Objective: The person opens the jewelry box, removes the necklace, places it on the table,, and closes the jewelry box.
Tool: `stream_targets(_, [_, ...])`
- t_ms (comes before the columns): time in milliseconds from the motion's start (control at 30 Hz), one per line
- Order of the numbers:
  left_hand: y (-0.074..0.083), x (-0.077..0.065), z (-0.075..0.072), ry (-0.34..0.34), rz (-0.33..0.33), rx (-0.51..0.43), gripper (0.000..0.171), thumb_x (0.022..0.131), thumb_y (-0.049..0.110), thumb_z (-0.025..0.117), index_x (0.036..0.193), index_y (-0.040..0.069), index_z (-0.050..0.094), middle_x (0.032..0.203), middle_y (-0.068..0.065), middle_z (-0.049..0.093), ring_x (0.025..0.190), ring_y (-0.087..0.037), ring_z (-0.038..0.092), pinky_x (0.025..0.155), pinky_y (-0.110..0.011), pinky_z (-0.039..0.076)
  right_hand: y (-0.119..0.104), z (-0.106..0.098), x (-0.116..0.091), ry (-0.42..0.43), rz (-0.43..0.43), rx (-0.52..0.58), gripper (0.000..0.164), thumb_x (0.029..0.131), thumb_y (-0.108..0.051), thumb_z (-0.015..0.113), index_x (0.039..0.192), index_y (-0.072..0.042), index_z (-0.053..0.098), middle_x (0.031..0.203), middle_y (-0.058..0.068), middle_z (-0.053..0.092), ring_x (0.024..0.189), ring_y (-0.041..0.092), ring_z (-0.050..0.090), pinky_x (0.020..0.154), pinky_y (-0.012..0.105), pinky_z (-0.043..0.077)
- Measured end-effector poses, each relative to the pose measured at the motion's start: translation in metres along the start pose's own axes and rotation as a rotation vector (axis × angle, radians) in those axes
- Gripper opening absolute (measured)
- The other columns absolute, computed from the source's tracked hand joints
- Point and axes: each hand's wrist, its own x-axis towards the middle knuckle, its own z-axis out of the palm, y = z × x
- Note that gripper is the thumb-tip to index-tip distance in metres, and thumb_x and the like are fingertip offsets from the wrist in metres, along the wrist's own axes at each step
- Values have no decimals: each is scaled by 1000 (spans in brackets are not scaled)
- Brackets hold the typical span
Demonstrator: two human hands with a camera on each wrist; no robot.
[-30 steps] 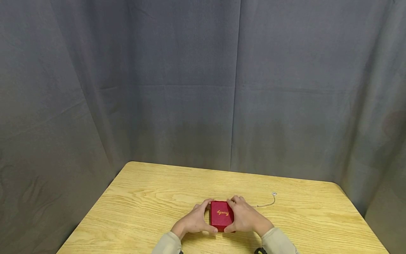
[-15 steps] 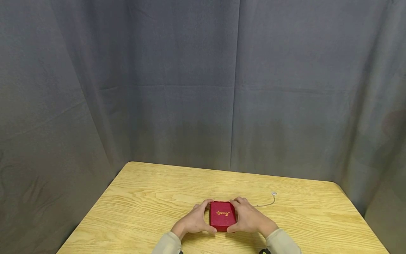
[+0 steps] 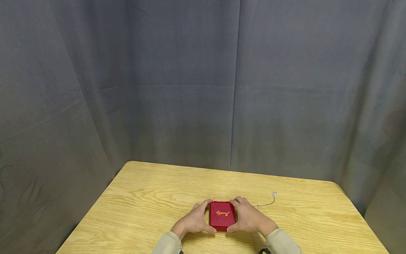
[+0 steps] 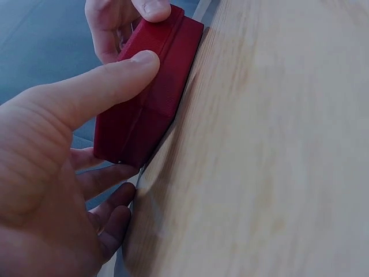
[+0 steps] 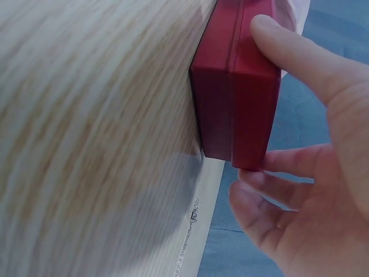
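A small red jewelry box [image 3: 222,220] with gold lettering on its lid sits on the wooden table near the front middle. My left hand [image 3: 194,219] pinches its left side, thumb on the near face and fingers at the far edge. On the opposite side my right hand [image 3: 248,217] grips it the same way. A seam between lid and base shows on the box [image 5: 253,109] in the right wrist view; the lid is on. Behind the right hand a thin silver chain [image 3: 268,204] lies on the table, partly hidden, with a small clear piece [image 3: 274,193] at its end.
The light wooden table [image 3: 152,187] has rounded far corners. Grey curtains [image 3: 184,106] hang behind it and along both sides.
The right hand shifted slightly right between the first and second frames, uncovering more of the box's lid. Since then both hands and the box have hardly moved. The chain lies where it was.
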Motion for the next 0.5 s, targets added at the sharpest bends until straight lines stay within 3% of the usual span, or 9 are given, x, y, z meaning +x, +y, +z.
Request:
stream_targets(233, [1,1,-1,-12,-37,-31,100,67,39,85,146,11,30,132,-5,46,113,-19,37,98,-50,32,0,0,0,-2,6,-3,92,61,-56,81,126,3,53,110,4,52,101,21,48,86,43,47])
stream_targets(500, [-1,1,0,-13,-31,-30,96,68,39,84,145,11,33,130,-3,48,111,-19,37,97,-50,33,-1,1,0,-1,9,-23,92,61,-56,82,125,4,53,110,5,52,101,22,49,86,43,47])
